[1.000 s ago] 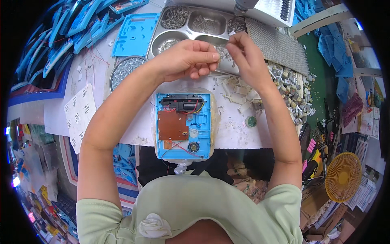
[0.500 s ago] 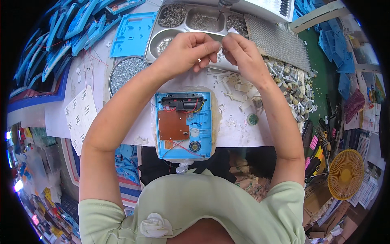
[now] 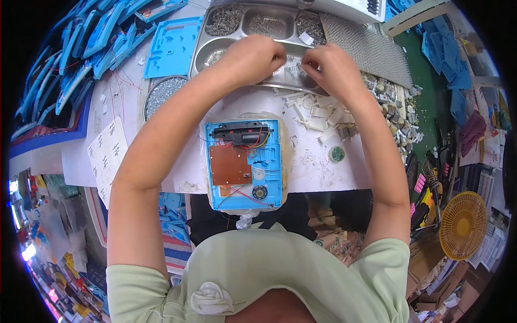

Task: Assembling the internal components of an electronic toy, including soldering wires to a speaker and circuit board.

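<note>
Both hands are working over the near edge of the compartmented stainless steel tray (image 3: 215,46) at the far side of the white bench (image 3: 318,167). The left hand (image 3: 253,56) is curling its fingers inward over the tray's big lower compartment, and the right hand (image 3: 328,67) is doing the same just beside it; the fingertips of both are turning toward each other above a scatter of small metal parts (image 3: 291,64). The fingers are bunching as if pinching something tiny, but whether either hand is actually gripping a piece I cannot tell, since the knuckles are hiding the tips.

Nearer the body, between the forearms, the open light-blue plastic casing (image 3: 243,164) is lying flat on the bench, apart from both hands. Inside it a brown circuit board (image 3: 230,164) is sitting at the left, a black rectangular module (image 3: 241,133) is lying along the top, a small round speaker (image 3: 260,192) is sitting at the lower right, and red and yellow wires are running between them. Judging by that, the main parts are already seated, while the casing is lying uncovered, so closing up and whatever small pieces come from the tray appear to be left.

To the right, loose white plastic pieces (image 3: 323,116) and a small green disc (image 3: 336,154) are lying on the bench; a round dish of screws (image 3: 161,94) is standing at the left, beside a flat blue plastic panel (image 3: 173,46).
</note>
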A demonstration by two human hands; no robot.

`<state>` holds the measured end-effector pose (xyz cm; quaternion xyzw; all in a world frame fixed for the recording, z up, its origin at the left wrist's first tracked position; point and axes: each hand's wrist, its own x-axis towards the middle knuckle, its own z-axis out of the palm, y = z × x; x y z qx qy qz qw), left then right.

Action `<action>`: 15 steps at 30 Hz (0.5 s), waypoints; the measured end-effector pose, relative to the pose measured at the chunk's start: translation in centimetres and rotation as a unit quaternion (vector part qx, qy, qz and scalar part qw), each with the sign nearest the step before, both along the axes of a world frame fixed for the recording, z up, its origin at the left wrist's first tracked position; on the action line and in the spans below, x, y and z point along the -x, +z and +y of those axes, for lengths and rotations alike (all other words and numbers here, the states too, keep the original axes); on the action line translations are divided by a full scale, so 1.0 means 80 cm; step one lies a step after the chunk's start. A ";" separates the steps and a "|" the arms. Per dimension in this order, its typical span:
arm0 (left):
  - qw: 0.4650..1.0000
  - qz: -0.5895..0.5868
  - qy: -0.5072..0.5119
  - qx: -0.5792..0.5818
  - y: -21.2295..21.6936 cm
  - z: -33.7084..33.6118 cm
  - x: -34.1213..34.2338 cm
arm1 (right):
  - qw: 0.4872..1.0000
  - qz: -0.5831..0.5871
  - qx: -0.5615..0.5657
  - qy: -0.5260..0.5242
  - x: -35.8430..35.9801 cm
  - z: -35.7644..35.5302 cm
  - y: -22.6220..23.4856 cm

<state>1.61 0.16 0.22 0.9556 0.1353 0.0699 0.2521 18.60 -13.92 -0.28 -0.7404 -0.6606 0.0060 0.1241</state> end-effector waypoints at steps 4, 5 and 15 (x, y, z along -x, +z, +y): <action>0.999 -0.010 0.052 -0.010 -0.005 0.004 -0.011 | 0.989 -0.125 0.065 -0.047 0.016 0.024 -0.015; 0.999 -0.014 0.052 -0.004 -0.006 0.003 -0.013 | 0.987 -0.131 0.077 -0.046 0.018 0.025 -0.012; 0.970 -0.100 0.034 0.218 -0.003 -0.009 -0.010 | 0.937 0.337 -0.071 -0.056 -0.002 -0.012 0.016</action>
